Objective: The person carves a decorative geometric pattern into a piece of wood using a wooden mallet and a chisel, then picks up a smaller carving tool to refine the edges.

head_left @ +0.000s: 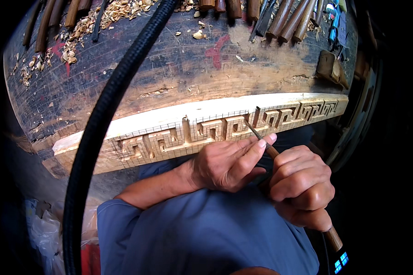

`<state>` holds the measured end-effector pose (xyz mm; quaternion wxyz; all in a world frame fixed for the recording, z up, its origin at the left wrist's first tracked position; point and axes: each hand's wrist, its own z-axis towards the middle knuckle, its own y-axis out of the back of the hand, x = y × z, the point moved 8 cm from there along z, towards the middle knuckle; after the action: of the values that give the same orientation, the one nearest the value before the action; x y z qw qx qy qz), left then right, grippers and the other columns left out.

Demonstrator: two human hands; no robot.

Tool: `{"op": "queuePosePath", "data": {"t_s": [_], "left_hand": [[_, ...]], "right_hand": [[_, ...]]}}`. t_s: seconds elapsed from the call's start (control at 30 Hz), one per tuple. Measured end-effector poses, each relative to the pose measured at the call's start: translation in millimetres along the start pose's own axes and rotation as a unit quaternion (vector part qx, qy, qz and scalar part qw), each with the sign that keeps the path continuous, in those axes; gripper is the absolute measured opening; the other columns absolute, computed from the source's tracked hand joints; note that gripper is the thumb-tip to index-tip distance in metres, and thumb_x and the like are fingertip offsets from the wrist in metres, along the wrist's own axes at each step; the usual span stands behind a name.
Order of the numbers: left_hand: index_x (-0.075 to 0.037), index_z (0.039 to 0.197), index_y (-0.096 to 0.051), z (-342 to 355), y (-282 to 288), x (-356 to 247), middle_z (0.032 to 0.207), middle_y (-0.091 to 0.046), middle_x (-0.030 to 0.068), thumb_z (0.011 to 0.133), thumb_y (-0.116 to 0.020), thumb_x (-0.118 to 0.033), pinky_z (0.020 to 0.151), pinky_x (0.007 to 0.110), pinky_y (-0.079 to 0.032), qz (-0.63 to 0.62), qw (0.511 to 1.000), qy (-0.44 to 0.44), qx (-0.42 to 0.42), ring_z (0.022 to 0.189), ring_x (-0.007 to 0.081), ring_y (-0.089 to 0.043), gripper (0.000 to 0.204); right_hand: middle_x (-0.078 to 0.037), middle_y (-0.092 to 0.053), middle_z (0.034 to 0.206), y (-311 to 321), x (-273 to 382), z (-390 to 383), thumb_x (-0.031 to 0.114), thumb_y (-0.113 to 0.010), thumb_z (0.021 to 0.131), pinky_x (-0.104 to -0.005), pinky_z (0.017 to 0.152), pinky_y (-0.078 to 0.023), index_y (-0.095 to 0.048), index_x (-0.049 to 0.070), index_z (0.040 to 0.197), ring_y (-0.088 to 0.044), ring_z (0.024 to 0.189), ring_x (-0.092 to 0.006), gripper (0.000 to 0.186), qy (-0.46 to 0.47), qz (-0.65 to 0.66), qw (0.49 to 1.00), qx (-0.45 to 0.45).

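A long pale wooden board (170, 117) lies along the near edge of the workbench. Its near face carries a pencilled grid and a carved Greek key pattern with recessed channels. My right hand (303, 183) is wrapped round the wooden handle of a chisel (272, 152), and the handle's butt sticks out below the fist. The slim dark blade slants up and left, its tip in one of the carved recesses near the middle of the board. With thumb and fingertips, my left hand (225, 165) pinches the chisel where blade meets handle; the rest of it lies against the board's lower edge.
On the dark, scuffed workbench (165, 68), several wooden-handled tools (287, 20) lie along the far side among wood shavings (119, 13). A wooden block (331, 68) sits at the right. A thick black cable (106, 107) crosses the left foreground. Plastic bags (47, 233) lie at lower left.
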<state>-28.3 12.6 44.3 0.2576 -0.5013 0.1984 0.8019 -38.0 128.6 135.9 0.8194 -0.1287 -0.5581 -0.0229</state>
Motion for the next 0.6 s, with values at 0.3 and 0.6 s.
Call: {"op": "queuePosePath", "data": {"t_s": [0.3, 0.6], "left_hand": [[0.009, 0.149, -0.046, 2, -1, 0, 0.128, -0.077, 0.0308, 0.099, -0.083, -0.017, 0.075, 0.036, -0.07, 0.013, 1.0, 0.002, 0.003, 0.105, 0.0357, -0.084, 0.067], [0.006, 0.152, -0.05, 5, 1, -2, 0.136, -0.075, 0.0295, 0.1, -0.083, -0.018, 0.088, 0.041, -0.069, -0.005, 0.999, 0.004, 0.047, 0.113, 0.0362, -0.082, 0.066]], "right_hand": [[-0.003, -0.055, 0.055, 3, -4, -8, 0.057, -0.038, 0.12, -0.025, 0.035, -0.026, -0.036, 0.013, 0.068, -0.041, 0.034, -0.0088, 0.068, 0.019, -0.058, 0.998, -0.012], [-0.008, -0.065, 0.074, -13, 39, -17, 0.042, -0.052, 0.119, -0.0269, 0.04, -0.047, -0.045, 0.009, 0.088, -0.065, 0.049, -0.0176, 0.045, 0.067, -0.187, 0.973, -0.116]]}}
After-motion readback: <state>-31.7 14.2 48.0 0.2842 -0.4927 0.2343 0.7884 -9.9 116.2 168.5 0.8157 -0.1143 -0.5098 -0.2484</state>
